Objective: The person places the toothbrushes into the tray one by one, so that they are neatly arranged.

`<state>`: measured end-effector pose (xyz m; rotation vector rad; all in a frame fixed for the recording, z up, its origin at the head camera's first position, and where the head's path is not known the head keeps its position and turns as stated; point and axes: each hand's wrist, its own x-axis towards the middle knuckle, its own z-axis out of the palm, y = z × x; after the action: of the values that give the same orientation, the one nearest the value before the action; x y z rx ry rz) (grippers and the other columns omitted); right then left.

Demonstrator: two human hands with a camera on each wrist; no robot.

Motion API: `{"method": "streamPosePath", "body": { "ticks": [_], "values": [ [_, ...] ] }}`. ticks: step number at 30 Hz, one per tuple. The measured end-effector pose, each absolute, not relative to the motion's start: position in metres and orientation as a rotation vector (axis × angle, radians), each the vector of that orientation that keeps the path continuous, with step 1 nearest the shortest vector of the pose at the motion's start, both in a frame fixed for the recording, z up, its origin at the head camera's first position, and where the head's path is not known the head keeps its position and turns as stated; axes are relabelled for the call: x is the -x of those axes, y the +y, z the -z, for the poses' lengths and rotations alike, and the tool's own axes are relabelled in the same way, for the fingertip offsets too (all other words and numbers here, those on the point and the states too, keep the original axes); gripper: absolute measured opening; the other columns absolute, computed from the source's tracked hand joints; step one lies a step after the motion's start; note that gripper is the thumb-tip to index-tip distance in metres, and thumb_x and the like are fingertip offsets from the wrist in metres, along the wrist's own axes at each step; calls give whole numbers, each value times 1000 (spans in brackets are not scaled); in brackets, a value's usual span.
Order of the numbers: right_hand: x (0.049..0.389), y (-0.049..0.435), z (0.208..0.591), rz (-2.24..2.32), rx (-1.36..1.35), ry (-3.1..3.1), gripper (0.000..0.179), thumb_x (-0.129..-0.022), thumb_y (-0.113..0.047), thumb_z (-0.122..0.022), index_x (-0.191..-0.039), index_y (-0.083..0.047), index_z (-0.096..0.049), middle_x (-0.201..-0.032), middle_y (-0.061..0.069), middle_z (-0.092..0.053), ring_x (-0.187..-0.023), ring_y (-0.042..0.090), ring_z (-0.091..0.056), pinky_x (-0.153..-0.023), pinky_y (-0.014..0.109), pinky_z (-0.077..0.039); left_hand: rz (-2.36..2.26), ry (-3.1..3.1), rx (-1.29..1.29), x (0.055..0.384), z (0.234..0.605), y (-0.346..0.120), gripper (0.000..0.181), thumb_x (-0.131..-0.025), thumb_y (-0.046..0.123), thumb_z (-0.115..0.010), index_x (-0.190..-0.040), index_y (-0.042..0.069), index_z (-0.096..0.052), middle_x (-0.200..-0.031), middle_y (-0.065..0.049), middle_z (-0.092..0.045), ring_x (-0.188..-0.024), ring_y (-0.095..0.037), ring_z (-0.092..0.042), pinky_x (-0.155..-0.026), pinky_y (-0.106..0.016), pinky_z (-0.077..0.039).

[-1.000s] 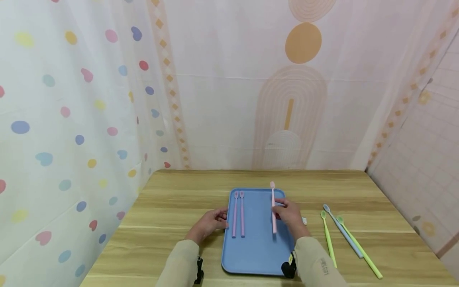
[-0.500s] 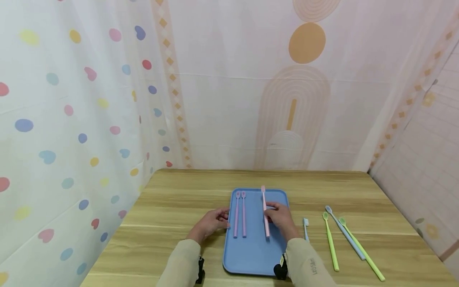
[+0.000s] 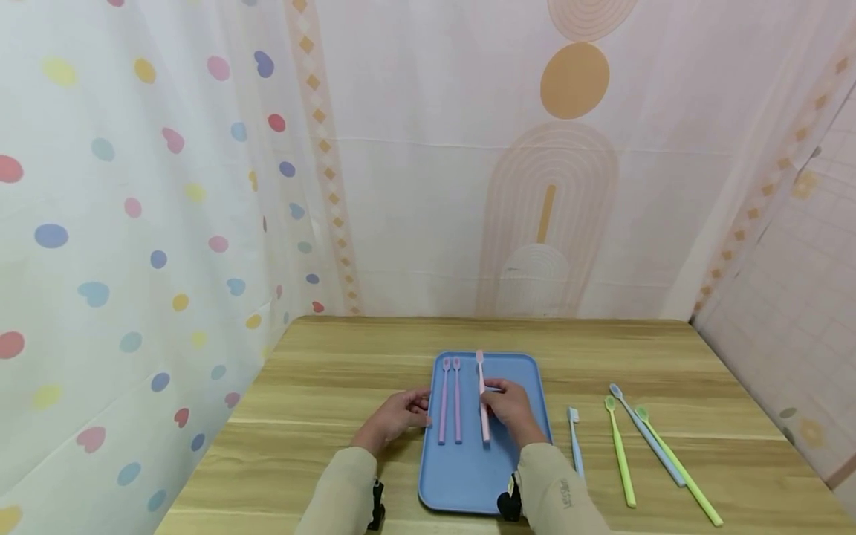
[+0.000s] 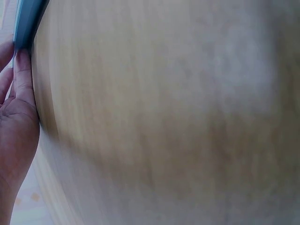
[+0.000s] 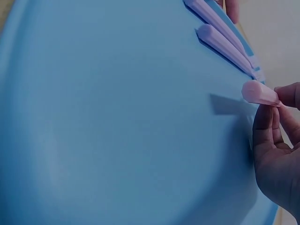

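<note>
My right hand [image 3: 511,407] pinches a light pink toothbrush [image 3: 484,416] between thumb and fingers, bristle head pointing away. In the right wrist view its handle end [image 5: 255,92] sits over the blue tray [image 5: 117,117] and casts a shadow on it. Two purple toothbrushes [image 3: 443,405] lie side by side along the tray's left part, heads toward the far end. At the left rim of the tray [image 3: 478,483], my left hand [image 3: 394,417] holds the edge; the left wrist view has its fingertips [image 4: 22,58] against the rim.
Right of the tray, a blue toothbrush [image 3: 576,446] lies on the wooden table [image 3: 334,349]. Further right are a green toothbrush [image 3: 620,453], another blue toothbrush [image 3: 652,442] and a second green toothbrush [image 3: 685,475] crossing close to it. Patterned curtains [image 3: 414,186] stand behind the table.
My right hand has carried the pink toothbrush leftward across the tray, toward the two purple ones, uncovering the nearer blue toothbrush. My left hand has stayed at the tray's rim.
</note>
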<state>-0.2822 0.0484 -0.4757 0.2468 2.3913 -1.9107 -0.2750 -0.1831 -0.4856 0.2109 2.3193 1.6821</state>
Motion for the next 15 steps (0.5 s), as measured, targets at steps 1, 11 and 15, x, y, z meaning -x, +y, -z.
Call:
{"method": "streamPosePath", "body": {
  "ticks": [1,11,15],
  "values": [
    [282,47,476,1911,-248,2390,35,-89,-2,-63,-123,6,-65,-97,16,-67,-73,18,-62,-66,31,-53,-1684,2318,-213,275,485,-183,60,-85,-6,-72,-141,-6,-49,-110,-13,-57,-95,-23,-52,-84,-33,-47],
    [285,37,480,1906,-294,2410,35,-88,-2,-64,-122,5,-66,-101,17,-68,-76,19,-62,-67,32,-54,-1683,2330,-212,273,484,-183,60,-85,-5,-72,-140,-7,-50,-110,-13,-57,-95,-22,-53,-84,-33,-47],
    [286,34,479,1879,-302,2452,34,-86,-2,-65,-119,5,-67,-102,17,-68,-75,19,-62,-66,32,-53,-1673,2335,-214,274,485,-183,59,-86,-4,-72,-141,-6,-50,-110,-13,-57,-95,-23,-53,-84,-33,-48]
  ]
}}
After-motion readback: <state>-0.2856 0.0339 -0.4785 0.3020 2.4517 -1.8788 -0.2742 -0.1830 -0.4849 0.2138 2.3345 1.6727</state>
